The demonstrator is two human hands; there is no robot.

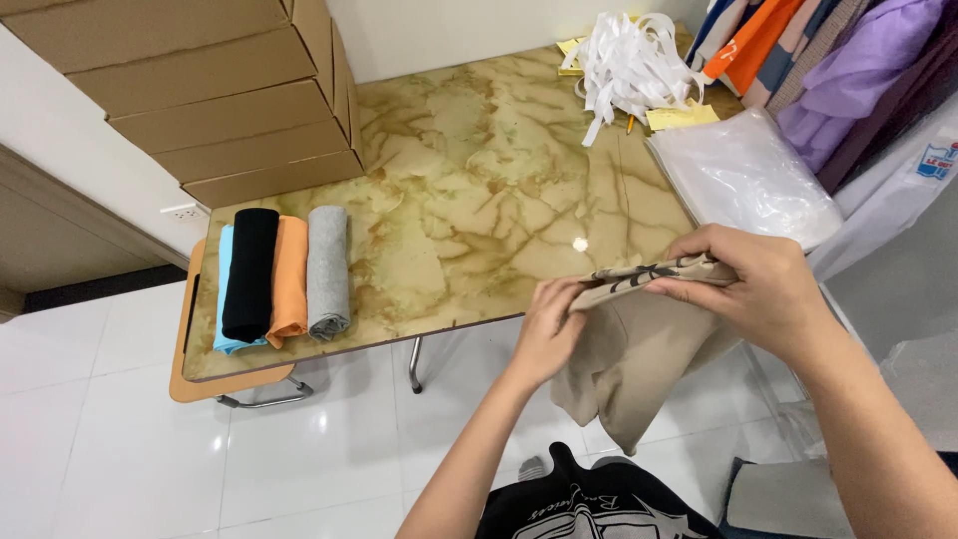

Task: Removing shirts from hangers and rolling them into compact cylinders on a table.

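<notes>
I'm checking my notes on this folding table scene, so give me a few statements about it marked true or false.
1. Both hands, left hand and right hand, grip the beige printed cloth garment. True.
2. Four rolled garments lie on the marble-patterned table. True: black, orange, grey, light blue.
3. The grey roll lies between the black and orange ones. False: orange is in the middle.
4. The brown cardboard boxes stand on the floor. False: they are stacked on the table.

**Lighting and Image Quality**

Bright, even overhead light. One small glare spot on the glossy desk. Shadows soft and faint. Focus sharp throughout; wide-angle distortion bends lines near the edges. White floor reflects mildly.
</notes>
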